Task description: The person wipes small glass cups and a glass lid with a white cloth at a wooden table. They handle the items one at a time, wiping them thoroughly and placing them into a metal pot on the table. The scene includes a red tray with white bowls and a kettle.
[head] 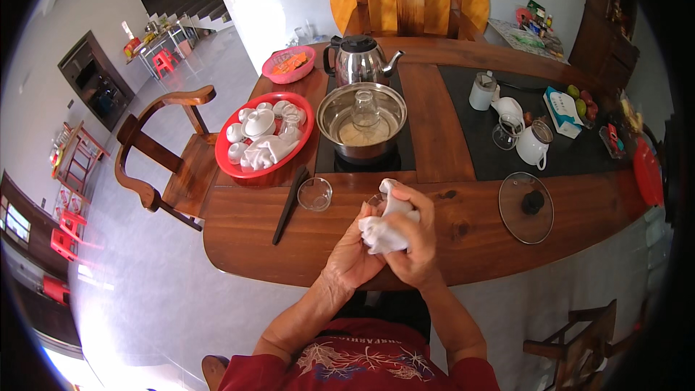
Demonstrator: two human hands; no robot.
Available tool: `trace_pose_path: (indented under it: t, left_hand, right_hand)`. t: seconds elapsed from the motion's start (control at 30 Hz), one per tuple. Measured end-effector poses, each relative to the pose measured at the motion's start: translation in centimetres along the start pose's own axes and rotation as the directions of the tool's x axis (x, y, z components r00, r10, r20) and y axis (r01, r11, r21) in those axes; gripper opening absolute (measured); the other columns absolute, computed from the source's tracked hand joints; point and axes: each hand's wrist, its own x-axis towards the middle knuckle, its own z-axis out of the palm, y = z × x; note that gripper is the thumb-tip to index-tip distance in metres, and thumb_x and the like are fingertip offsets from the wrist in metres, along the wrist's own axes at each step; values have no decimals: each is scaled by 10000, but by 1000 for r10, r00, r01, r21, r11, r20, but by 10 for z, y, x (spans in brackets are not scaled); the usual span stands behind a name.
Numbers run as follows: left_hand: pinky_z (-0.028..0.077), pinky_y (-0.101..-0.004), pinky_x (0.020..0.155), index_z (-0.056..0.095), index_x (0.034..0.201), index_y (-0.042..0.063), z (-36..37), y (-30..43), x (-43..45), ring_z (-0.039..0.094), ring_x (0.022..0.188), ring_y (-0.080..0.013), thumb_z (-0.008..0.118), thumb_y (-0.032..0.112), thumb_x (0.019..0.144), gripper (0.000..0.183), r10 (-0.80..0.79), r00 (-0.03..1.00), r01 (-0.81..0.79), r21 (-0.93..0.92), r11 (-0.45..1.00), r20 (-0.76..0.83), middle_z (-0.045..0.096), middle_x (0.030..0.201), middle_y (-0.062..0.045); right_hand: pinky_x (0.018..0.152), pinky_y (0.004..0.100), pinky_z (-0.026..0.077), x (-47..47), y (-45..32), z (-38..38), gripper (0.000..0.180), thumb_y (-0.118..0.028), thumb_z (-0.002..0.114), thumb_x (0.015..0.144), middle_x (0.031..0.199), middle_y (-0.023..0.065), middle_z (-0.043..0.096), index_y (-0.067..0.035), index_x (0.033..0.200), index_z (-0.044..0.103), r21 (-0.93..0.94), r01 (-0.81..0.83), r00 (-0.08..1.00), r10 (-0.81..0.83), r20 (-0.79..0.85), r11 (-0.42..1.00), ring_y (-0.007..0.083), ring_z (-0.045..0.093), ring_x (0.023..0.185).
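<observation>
Over the front edge of the wooden table, my left hand (pixel 347 260) grips a small clear glass cup (pixel 376 201), mostly hidden by fingers and cloth. My right hand (pixel 418 233) presses a bunched white cloth (pixel 388 233) against that cup. To the left of my hands stands a small clear glass bowl (pixel 315 194), beside a pair of dark tongs (pixel 291 206). Just beyond them, a steel pot (pixel 326 119) holds a clear glass vessel (pixel 365 108). Left of the pot, a red basin (pixel 222 149) contains several white cups, a lidded white bowl (pixel 258 123), glassware and another white cloth (pixel 271 151).
Behind the pot is a steel kettle (pixel 358 62), with a pink basket (pixel 289 73) of orange packets to its left. A glass lid (pixel 526 208) lies at right. Farther back are a white mug (pixel 535 146), a glass pitcher (pixel 507 133) and a tissue pack (pixel 562 111).
</observation>
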Motion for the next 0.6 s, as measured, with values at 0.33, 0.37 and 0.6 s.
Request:
trace_pose_path:
  t: [0.33, 0.37, 0.6]
  left_hand:
    - [348, -323, 1037, 489, 1268, 157, 7, -19, -13, 487, 1173, -138, 474, 312, 959, 346, -75, 997, 75, -2, 997, -26, 534, 1264, 22]
    - [352, -323, 1032, 501, 1252, 159, 7, -20, -13, 492, 1168, -133, 478, 314, 957, 334, -67, 998, 67, 10, 998, -12, 542, 1255, 24]
    - [363, -374, 1037, 518, 1224, 124, -1, -21, -5, 512, 1167, -191, 499, 319, 942, 343, -20, 999, 21, -44, 999, 27, 551, 1258, -33]
  right_hand:
    - [763, 319, 493, 5, -4, -9, 393, -101, 739, 730, 1049, 156, 555, -35, 1070, 553, 24, -162, 969, 163, -187, 987, 228, 592, 882]
    - [749, 302, 491, 4, -6, -8, 368, -114, 725, 757, 1023, 137, 564, -27, 1066, 544, 122, -238, 941, 260, -218, 964, 203, 589, 859]
    - [886, 324, 435, -2, -11, -7, 285, -81, 574, 865, 1127, 139, 528, -8, 1126, 484, 443, -438, 828, 542, -141, 783, 205, 537, 1024]
